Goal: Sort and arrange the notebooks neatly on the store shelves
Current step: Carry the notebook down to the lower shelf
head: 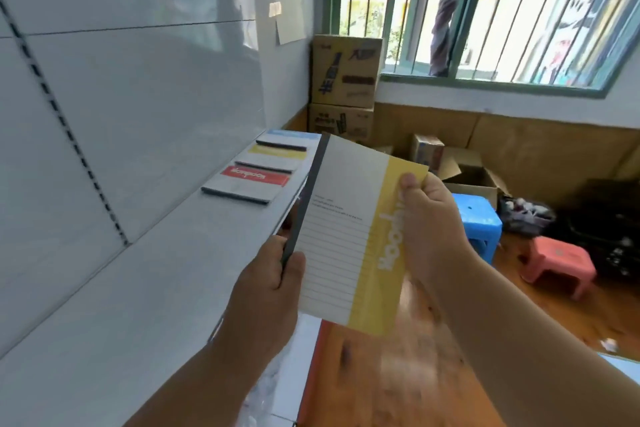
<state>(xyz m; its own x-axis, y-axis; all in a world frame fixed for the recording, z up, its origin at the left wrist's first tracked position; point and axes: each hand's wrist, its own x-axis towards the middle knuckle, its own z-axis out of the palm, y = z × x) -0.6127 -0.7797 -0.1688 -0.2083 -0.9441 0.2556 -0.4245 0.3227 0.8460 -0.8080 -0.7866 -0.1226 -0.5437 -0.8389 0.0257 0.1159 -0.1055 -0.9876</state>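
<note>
I hold a notebook [343,232] with a yellow band and a dark spine in front of me, just off the front edge of the white shelf [145,288]. My left hand [266,291] grips its spine near the lower corner. My right hand [429,222] pinches the yellow band at the opposite side. Further along the shelf lie three notebooks in a row: a red-banded notebook [254,180] nearest, a yellow-banded notebook [277,153] behind it, and a blue-banded notebook [294,134] farthest.
Stacked cardboard boxes [346,80] stand in the corner beyond the shelf's end. On the wooden floor are an open box [471,177], a blue stool [479,222], a pink stool [559,265] and dark bags [602,218]. A barred window [485,10] is above.
</note>
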